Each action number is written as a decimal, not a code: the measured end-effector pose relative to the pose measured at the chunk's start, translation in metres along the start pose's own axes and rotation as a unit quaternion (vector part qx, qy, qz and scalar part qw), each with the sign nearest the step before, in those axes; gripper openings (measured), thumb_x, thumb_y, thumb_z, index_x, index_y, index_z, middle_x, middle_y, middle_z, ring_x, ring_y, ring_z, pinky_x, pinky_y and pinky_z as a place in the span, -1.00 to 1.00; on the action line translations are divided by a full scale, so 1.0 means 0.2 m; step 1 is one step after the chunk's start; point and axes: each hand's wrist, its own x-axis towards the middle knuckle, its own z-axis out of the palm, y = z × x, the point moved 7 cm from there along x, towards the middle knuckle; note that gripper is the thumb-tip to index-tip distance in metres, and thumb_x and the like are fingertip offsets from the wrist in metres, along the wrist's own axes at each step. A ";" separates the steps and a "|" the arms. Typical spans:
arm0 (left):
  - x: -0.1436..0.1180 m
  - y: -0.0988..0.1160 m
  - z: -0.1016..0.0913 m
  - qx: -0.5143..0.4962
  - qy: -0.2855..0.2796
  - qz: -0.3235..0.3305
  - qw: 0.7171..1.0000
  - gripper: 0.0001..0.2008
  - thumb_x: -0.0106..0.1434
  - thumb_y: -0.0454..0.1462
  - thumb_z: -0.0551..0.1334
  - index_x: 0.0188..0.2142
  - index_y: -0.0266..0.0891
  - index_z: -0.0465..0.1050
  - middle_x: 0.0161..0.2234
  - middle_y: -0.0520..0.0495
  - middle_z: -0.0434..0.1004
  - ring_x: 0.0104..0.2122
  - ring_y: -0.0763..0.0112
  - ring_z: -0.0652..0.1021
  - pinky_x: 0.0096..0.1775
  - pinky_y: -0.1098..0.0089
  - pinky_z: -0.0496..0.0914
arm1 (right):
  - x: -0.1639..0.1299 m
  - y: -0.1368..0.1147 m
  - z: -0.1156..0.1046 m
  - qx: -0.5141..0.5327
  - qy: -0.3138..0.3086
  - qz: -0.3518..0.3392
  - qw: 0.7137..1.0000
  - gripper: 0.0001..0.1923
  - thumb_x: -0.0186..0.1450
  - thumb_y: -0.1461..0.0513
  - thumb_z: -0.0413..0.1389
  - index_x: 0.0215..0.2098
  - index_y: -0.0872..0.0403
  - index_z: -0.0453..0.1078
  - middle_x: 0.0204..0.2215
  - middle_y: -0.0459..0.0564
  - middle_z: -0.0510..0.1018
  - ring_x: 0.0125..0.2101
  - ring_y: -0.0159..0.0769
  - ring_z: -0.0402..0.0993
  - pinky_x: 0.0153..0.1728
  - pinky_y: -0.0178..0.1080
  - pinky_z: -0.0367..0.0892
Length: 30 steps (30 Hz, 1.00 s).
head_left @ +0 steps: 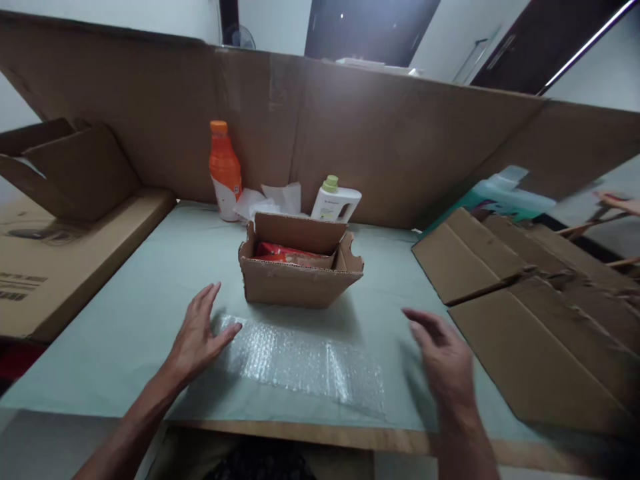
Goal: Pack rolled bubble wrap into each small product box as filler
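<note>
A sheet of bubble wrap lies flat on the pale green tabletop, near its front edge. My left hand hovers by the sheet's left end, fingers stretched out, holding nothing; whether the thumb touches the plastic I cannot tell. Off to the right of the sheet, my right hand is slightly blurred, thumb and fingers apart with nothing between them. Just behind the bubble wrap stands an open cardboard box, its flaps up. Inside it a red packet shows in part; the rest is hidden by the box walls.
At the back stand an orange bottle, crumpled white paper and a white jug with a green cap. Cardboard boxes crowd the right, near a teal bottle. A large flat carton lies left. A cardboard wall closes the back.
</note>
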 end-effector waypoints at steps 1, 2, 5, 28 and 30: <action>0.06 0.02 0.04 -0.028 -0.012 0.006 1.000 -0.18 0.22 0.03 0.27 0.37 -0.17 0.06 0.34 -0.32 0.14 0.30 -0.06 0.27 0.24 -0.07 0.25 | 0.01 -0.06 0.14 0.016 -0.061 -0.016 0.998 -0.57 0.19 0.02 0.20 -0.04 0.03 0.51 -0.01 0.15 0.62 -0.04 -0.01 0.55 -0.01 0.03 0.42; 0.13 0.05 0.09 -0.061 -0.027 0.012 0.998 -0.16 0.20 0.02 0.29 0.36 -0.18 0.06 0.34 -0.32 0.14 0.29 -0.07 0.28 0.24 -0.07 0.25 | 0.02 -0.12 0.29 0.036 -0.116 -0.031 0.992 -0.46 0.13 0.02 0.26 0.05 0.03 0.47 0.05 0.16 0.59 0.00 0.01 0.53 -0.03 0.02 0.44; 0.31 0.10 0.25 -0.176 -0.072 0.030 0.981 -0.16 0.10 0.00 0.36 0.29 -0.27 0.15 0.26 -0.35 0.29 0.23 -0.09 0.36 0.21 -0.05 0.28 | 0.07 -0.19 0.68 0.064 -0.236 -0.019 0.969 -0.36 0.01 0.04 0.34 0.01 0.11 0.44 -0.07 0.18 0.64 -0.12 0.05 0.57 -0.15 -0.01 0.48; -0.28 0.26 0.45 0.089 -0.224 0.239 0.941 -0.38 0.37 -0.12 0.19 0.37 -0.09 0.14 0.39 -0.20 0.15 0.38 0.04 0.20 0.35 -0.07 0.05 | -0.59 -0.32 0.83 -0.149 -0.291 -0.275 0.904 -0.48 0.34 0.28 0.07 0.27 0.05 0.32 0.29 0.16 0.37 0.29 0.01 0.26 0.22 0.11 0.25; -0.31 0.16 0.40 0.128 -0.232 0.234 0.935 -0.41 0.38 -0.07 0.18 0.35 -0.03 0.18 0.40 -0.15 0.13 0.38 0.06 0.18 0.36 -0.08 -0.03 | -0.65 -0.24 0.80 -0.178 -0.297 -0.275 0.897 -0.50 0.35 0.25 0.09 0.26 0.04 0.34 0.29 0.16 0.37 0.29 0.01 0.26 0.22 0.12 0.25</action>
